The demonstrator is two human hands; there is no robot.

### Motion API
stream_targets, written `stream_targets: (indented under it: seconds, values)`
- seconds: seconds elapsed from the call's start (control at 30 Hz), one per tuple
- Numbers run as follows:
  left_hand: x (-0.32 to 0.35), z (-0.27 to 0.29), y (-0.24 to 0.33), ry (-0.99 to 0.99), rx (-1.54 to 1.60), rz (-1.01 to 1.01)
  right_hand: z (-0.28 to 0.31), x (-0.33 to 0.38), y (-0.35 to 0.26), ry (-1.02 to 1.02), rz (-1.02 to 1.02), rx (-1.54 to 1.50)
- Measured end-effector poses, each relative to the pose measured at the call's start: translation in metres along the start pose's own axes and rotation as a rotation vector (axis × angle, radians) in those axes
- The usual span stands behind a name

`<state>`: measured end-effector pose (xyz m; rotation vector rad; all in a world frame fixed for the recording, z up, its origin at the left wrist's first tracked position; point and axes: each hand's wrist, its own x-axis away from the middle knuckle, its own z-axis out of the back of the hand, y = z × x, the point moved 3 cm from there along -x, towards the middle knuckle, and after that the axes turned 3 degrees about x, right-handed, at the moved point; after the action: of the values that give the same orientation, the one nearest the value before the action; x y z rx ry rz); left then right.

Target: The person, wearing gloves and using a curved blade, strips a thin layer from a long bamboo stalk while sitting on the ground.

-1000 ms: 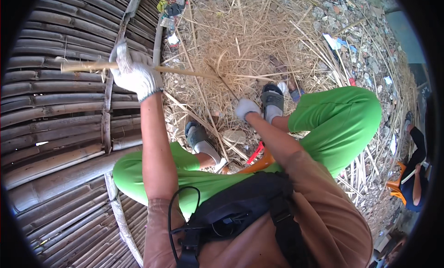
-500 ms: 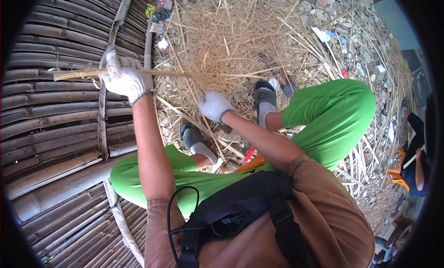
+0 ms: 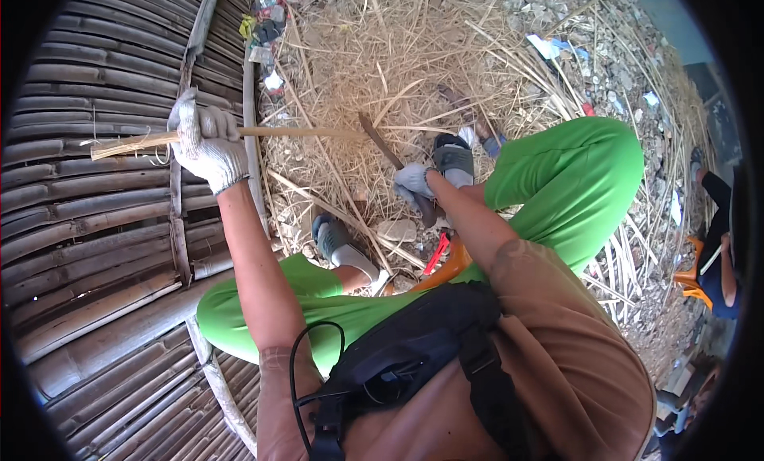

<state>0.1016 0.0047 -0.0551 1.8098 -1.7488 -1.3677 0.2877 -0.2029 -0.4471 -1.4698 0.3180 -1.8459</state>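
1. The left hand point(image 3: 208, 146), in a white work glove, has its grip clamped around a thin bamboo stick point(image 3: 263, 132), holding it roughly level above the edge of the bamboo panel point(image 3: 87, 222).
2. The right hand point(image 3: 415, 182), also gloved, has its grip clamped on the handle of a long dark knife point(image 3: 380, 141); the blade angles up and to the left, with its tip touching or just beside the stick.
3. The stick extends from over the panel to above the dry straw point(image 3: 414, 55) on the ground.
4. The person sits in green trousers point(image 3: 573, 182), and both feet in sandals point(image 3: 454, 158) rest on the straw.
5. Another person point(image 3: 716, 246) crouches at the right edge.
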Motion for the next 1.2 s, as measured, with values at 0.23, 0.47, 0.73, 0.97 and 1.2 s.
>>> stream_targets:
  seconds: [0.23, 0.47, 0.73, 0.97, 1.2]
  values:
    - [0.003, -0.004, -0.010, 0.276, -0.111, -0.064, -0.005, 0.072, -0.112, 0.000, 0.245, 0.031]
    - [0.005, 0.025, -0.002, 0.480, -0.187, -0.082, -0.044, 0.009, -0.007, 0.421, 0.269, 0.347]
    - [-0.006, 0.052, -0.009, 0.571, -0.154, -0.116, -0.038, -0.006, -0.047, 0.132, 0.410, 0.653]
    - [0.001, 0.064, 0.000, 0.618, -0.142, -0.112, -0.013, 0.150, -0.174, 0.384, 0.382, 0.244]
    - [0.007, 0.054, 0.000, 0.492, -0.129, -0.138, -0.027, 0.040, 0.017, 0.293, 0.042, 0.470]
